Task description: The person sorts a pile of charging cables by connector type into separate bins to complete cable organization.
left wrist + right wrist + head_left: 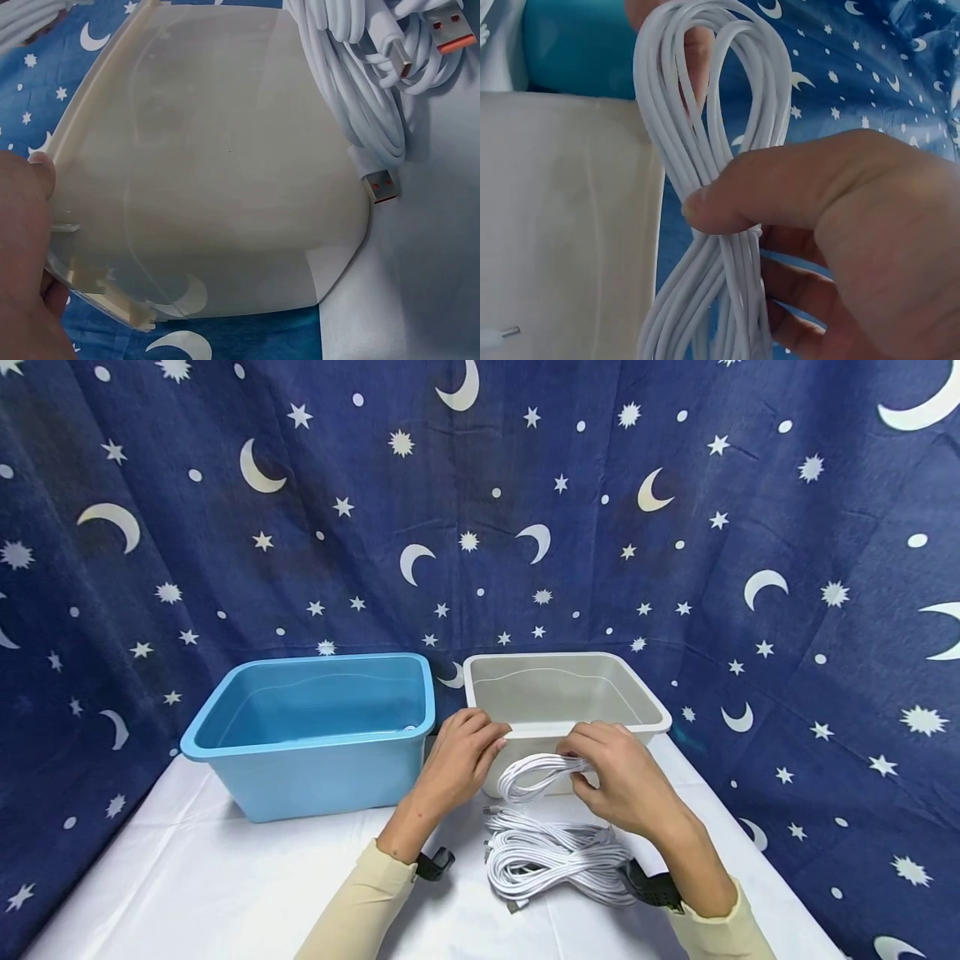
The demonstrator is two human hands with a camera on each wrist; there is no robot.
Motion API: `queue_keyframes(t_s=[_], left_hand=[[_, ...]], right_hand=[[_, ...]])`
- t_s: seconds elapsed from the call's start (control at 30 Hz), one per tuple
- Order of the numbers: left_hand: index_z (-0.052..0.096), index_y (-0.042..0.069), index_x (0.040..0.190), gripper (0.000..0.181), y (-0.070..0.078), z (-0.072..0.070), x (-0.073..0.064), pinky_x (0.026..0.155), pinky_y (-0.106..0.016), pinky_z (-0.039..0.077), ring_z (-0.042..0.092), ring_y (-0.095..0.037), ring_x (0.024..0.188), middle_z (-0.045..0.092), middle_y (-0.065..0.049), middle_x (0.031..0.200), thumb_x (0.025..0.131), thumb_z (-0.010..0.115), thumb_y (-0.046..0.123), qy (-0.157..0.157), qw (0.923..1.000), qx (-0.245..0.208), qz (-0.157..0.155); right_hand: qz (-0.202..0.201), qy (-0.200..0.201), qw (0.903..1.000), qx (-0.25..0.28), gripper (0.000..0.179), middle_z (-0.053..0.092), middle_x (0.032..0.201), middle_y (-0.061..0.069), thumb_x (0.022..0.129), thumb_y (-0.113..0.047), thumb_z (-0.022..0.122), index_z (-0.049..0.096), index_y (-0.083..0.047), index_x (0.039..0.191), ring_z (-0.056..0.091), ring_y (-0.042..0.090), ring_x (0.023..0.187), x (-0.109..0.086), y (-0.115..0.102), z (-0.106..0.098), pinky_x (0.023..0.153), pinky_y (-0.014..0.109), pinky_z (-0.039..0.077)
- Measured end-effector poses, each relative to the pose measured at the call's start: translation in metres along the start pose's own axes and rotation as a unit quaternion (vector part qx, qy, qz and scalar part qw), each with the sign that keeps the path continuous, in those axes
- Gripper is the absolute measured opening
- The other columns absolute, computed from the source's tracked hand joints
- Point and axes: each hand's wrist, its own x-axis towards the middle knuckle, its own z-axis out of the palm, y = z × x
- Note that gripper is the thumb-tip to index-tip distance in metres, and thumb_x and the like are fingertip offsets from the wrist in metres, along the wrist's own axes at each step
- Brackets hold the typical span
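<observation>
My right hand pinches a coiled white USB cable at its middle, held up in front of the grey bin. In the right wrist view, the thumb presses across the waist of the looped cable, with fingers behind it. My left hand grips the front left corner of the bin's rim; the left wrist view has its fingers on that rim. Below both hands, a pile of coiled white USB cables lies on the table, metal plugs showing.
A blue bin stands to the left of the grey one. Both are on a white cloth-covered table. Behind and along the sides hangs a dark blue curtain with moons and stars. Each wrist wears a black strap.
</observation>
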Motion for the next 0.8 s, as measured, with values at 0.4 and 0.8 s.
queue_keyframes(t_s=[0.4, 0.8], left_hand=[[0.077, 0.016, 0.12, 0.022, -0.001, 0.001, 0.001, 0.106, -0.048, 0.045, 0.058, -0.024, 0.114, 0.066, 0.002, 0.099, 0.11, 0.059, 0.025, 0.009, 0.9999, -0.005, 0.002], [0.077, 0.017, 0.12, 0.023, 0.0, 0.0, 0.001, 0.107, -0.049, 0.044, 0.058, -0.023, 0.115, 0.066, 0.003, 0.1, 0.111, 0.058, 0.026, -0.001, 1.0, -0.002, -0.005]], right_hand=[[-0.018, 0.097, 0.995, 0.014, 0.04, 0.071, 0.093, -0.006, 0.067, 0.015, 0.083, 0.071, -0.012, 0.095, 0.064, 0.015, 0.086, 0.009, 0.011, -0.004, 0.075, 0.041, 0.049], [0.004, 0.147, 0.989, 0.02, 0.039, 0.074, 0.096, 0.001, 0.068, 0.017, 0.086, 0.075, -0.009, 0.094, 0.067, 0.023, 0.088, 0.013, 0.024, -0.004, 0.085, 0.041, 0.047]])
